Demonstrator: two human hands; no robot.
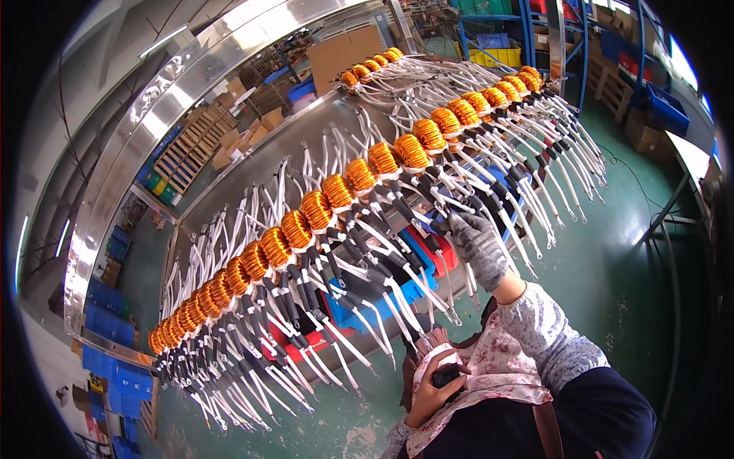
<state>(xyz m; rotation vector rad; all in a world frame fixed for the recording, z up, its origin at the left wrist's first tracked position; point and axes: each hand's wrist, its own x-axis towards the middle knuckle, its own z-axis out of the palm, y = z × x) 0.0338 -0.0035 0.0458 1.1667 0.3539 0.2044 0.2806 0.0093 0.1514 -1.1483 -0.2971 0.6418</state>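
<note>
A long row of copper-wound toroidal coils (336, 191) runs diagonally over a metal bench, with white wire leads hanging from it. Many leads carry black sleeves (355, 249) and end in metal lugs. My right hand (480, 246), in a grey knitted glove, reaches in among the leads under the middle coils. Its fingers are closed on a wire lead there, the fingertips partly hidden. Bare and close to my body, my left hand (434, 394) has its fingers wrapped round a small black object (445, 375) whose kind I cannot make out, in front of a floral apron (497, 363).
Blue bins (413, 264) and a red bin (440, 252) stand beneath the hanging leads. A shiny metal frame (183, 88) arches over the far side. Another short row of coils (367, 70) lies farther back. Blue shelving (527, 46) and wooden pallets (195, 149) stand beyond.
</note>
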